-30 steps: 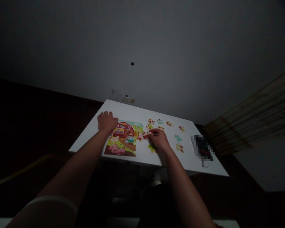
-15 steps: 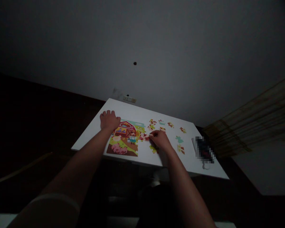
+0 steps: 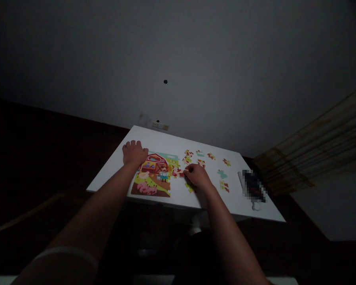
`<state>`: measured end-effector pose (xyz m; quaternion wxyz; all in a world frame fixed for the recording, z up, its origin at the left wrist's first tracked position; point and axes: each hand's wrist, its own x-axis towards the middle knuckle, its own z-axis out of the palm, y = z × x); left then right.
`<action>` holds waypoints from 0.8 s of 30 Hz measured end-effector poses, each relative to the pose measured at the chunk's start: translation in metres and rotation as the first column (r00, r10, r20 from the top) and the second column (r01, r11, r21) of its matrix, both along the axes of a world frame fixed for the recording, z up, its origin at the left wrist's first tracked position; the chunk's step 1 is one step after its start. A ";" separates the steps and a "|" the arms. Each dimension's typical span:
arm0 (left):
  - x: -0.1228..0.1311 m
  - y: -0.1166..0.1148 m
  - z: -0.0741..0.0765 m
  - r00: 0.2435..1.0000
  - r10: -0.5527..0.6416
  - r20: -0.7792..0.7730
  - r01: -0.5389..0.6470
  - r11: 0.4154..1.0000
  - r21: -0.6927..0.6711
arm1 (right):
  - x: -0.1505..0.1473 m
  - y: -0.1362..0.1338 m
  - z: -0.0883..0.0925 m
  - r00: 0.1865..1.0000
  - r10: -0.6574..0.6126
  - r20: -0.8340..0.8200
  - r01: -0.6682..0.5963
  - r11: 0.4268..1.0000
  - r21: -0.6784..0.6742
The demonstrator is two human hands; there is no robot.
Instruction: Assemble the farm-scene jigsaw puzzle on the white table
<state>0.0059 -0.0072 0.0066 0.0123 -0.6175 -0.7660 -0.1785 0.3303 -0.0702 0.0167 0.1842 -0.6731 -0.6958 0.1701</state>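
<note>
A partly joined farm jigsaw puzzle (image 3: 150, 178) with a red barn, a figure in blue and pink pigs lies on the white table. My left hand (image 3: 134, 152) rests at its upper left, palm down, fingers apart and thumb by the puzzle's edge. At the puzzle's right side, my right hand (image 3: 197, 174) pinches a red-and-white puzzle piece (image 3: 181, 174), which touches or nearly touches the pieces there. Partly under that hand lies a yellow-green piece (image 3: 190, 187). My fingers hide some of the held piece.
Several loose pieces lie to the right, among them a teal one (image 3: 222, 174) and a brown-and-yellow one (image 3: 224, 186). A blurred dark object (image 3: 254, 186) sits near the right end of the table (image 3: 166, 142). Behind stands a grey wall with a socket (image 3: 160, 126).
The view has shifted slightly. My right hand keeps its pinch on the piece at the puzzle's right edge, and my left hand stays in place beside the puzzle.
</note>
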 end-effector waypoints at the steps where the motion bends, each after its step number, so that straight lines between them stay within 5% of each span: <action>1: 0.000 0.000 0.000 1.000 -0.001 0.001 0.001 1.000 -0.002 | 0.000 0.000 -0.001 1.000 0.001 0.005 -0.001 1.000 -0.003; 10: -0.002 0.003 0.000 1.000 -0.012 -0.014 0.012 1.000 -0.014 | 0.001 -0.001 -0.010 0.997 -0.034 -0.070 0.034 0.999 -0.006; 19: -0.008 0.013 -0.003 0.998 -0.025 -0.054 0.023 0.999 -0.047 | 0.007 -0.007 -0.011 0.930 -0.003 -0.368 0.008 1.000 0.013; 24: -0.008 0.012 -0.002 0.998 -0.030 -0.048 0.028 0.999 -0.045 | 0.018 -0.016 -0.010 0.770 -0.097 -0.630 0.079 0.995 -0.056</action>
